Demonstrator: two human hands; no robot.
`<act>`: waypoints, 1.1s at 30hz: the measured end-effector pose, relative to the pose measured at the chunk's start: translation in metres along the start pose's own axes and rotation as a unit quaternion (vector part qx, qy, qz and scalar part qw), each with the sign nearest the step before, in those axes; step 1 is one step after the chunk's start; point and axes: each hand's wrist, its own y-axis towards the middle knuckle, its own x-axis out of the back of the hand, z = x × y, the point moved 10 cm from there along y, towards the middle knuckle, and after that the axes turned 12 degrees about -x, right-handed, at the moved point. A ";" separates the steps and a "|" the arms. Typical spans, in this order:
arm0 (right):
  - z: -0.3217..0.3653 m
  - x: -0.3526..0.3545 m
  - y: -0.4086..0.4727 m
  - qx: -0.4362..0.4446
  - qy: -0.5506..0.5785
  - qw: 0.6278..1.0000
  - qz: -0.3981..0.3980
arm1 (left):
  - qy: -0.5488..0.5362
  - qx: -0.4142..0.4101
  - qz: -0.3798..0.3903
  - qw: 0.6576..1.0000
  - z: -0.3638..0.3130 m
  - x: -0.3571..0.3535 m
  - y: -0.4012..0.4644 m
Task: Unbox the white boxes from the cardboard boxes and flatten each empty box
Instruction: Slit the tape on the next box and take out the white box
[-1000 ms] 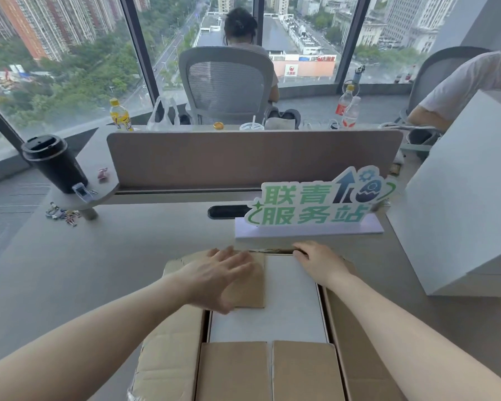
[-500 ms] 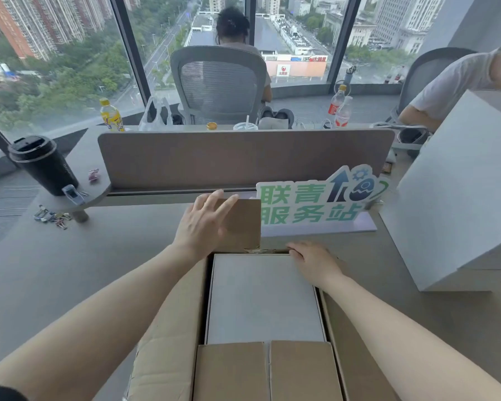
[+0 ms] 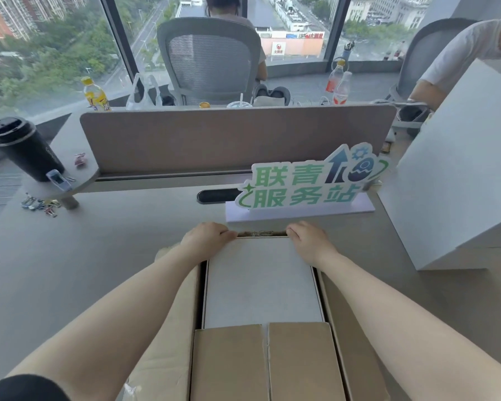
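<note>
Desk sign (image 3: 310,183) on the surface, green characters on white: 联青 above 服务站. Distant red storefront banner (image 3: 314,35): lettering too blurred to read.

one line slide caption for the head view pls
Left hand and right hand grip the far edge of a white box sitting in an open cardboard box on a desk.

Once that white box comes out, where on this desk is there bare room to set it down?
The widest bare patch of desk lies left of the cardboard box, running from the left hand out toward the keys. The right is crowded: the large white box stands close. Ahead, the green sign blocks the far edge.
</note>
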 end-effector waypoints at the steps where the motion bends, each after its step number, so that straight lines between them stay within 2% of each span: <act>1: 0.002 0.002 -0.004 0.006 -0.012 1.000 -0.008 | 0.017 -0.013 0.001 1.000 -0.004 0.000 -0.001; 6: 0.020 0.027 -0.062 0.111 0.055 0.982 -0.143 | 0.078 -0.102 -0.076 0.989 -0.030 0.008 -0.023; 9: 0.024 0.024 -0.094 0.128 0.033 0.983 -0.127 | 0.060 -0.155 -0.093 0.982 -0.042 0.005 -0.045; 13: 0.029 0.010 -0.132 0.098 -0.103 0.989 -0.043 | 0.045 -0.218 -0.124 0.967 -0.063 -0.002 -0.086; 17: 0.020 0.002 -0.157 0.036 -0.159 0.986 0.015 | 0.114 -0.205 -0.045 0.971 -0.074 -0.031 -0.115; 21: 0.016 0.000 -0.177 0.025 -0.148 0.988 0.046 | 0.043 -0.116 0.038 0.992 -0.069 -0.044 -0.136; 27: 0.031 0.035 -0.208 0.052 0.044 0.996 0.060 | -0.086 -0.078 0.015 0.993 -0.091 -0.015 -0.170; 30: 0.028 0.040 -0.234 0.057 0.128 0.982 0.130 | -0.193 -0.054 0.072 0.977 -0.098 -0.019 -0.200; 33: 0.016 0.033 -0.264 0.054 0.145 0.965 0.212 | -0.264 -0.048 0.168 0.948 -0.112 -0.036 -0.241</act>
